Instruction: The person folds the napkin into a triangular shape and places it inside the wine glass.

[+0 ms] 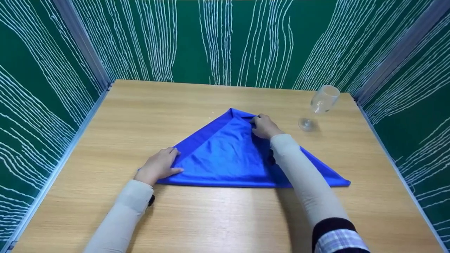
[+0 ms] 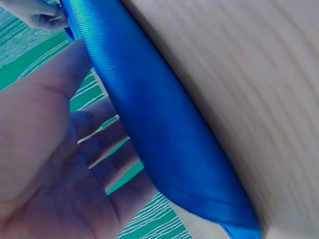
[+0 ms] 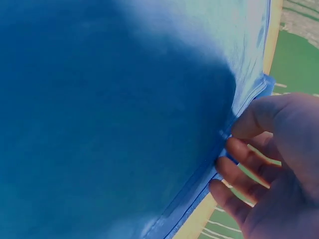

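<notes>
A shiny blue cloth napkin point(image 1: 225, 151) lies folded into a triangle on the table, its point away from me and its long edge towards me. Across its left corner rests my left hand point(image 1: 160, 165). In the left wrist view the fingers of that left hand point(image 2: 65, 164) are spread and fairly straight against the cloth's edge. My right hand point(image 1: 265, 126) is at the upper right edge, near the point. Seen from the right wrist, the right hand point(image 3: 274, 159) has bent fingers and thumb pinching the hemmed edge of the napkin point(image 3: 124, 124).
A clear stemmed glass point(image 1: 324, 100) stands upright at the back right of the wooden table point(image 1: 218, 218). Green panels point(image 1: 190, 42) with white wavy lines rise behind and on both sides. Small white specks lie on the table beyond the napkin.
</notes>
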{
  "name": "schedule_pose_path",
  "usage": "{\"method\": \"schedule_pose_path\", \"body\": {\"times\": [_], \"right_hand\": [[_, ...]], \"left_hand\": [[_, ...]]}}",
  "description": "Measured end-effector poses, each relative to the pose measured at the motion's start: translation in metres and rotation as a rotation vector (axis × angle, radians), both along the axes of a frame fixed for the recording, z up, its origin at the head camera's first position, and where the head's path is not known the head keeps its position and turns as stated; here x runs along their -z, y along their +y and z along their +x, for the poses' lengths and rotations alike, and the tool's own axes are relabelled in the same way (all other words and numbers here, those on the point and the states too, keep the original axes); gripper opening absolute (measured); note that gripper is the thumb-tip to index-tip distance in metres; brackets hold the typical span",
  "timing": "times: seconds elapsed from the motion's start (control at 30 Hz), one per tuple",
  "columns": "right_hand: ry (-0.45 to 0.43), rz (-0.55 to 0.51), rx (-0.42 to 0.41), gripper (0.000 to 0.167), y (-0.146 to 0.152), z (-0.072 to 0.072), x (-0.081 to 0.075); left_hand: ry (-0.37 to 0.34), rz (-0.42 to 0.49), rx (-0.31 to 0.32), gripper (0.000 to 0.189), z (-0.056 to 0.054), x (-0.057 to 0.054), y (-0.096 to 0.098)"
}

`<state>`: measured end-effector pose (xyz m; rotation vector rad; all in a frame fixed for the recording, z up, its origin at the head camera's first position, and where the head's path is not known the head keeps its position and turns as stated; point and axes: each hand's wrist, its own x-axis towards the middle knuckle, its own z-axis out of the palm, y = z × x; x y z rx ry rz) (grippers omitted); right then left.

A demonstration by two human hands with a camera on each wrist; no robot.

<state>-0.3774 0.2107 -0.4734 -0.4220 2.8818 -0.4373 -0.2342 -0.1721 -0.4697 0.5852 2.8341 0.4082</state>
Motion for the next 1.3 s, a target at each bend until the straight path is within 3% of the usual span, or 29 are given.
{"method": "schedule_pose_path", "body": {"times": [0.27,0.5,0.7,0.8,1.07,1.3], "right_hand": [[-0.016,0.051,0.06,0.04,-0.006,-0.012,-0.003],[0.06,0.114,0.048,0.045,-0.014,-0.017,-0.005],[-0.069,0.024,0.115,0.064,-0.015,-0.014,0.004],[-0.085,0.031,0.119,0.061,-0.013,-0.012,0.01],[0.093,0.012,0.09,0.045,-0.003,-0.011,0.013],[0.069,-0.02,0.104,0.036,0.002,-0.01,0.01]], "left_hand": [[-0.014,-0.011,-0.002,0.062,-0.005,-0.002,0.002],[-0.005,0.013,-0.004,0.06,-0.003,-0.004,0.002],[-0.029,0.018,-0.021,0.061,-0.003,-0.004,0.004],[-0.034,0.014,-0.027,0.06,-0.004,-0.004,0.005],[-0.041,-0.008,-0.031,0.061,-0.005,-0.004,0.005],[-0.045,-0.005,-0.03,0.062,-0.005,-0.004,0.005]]}}
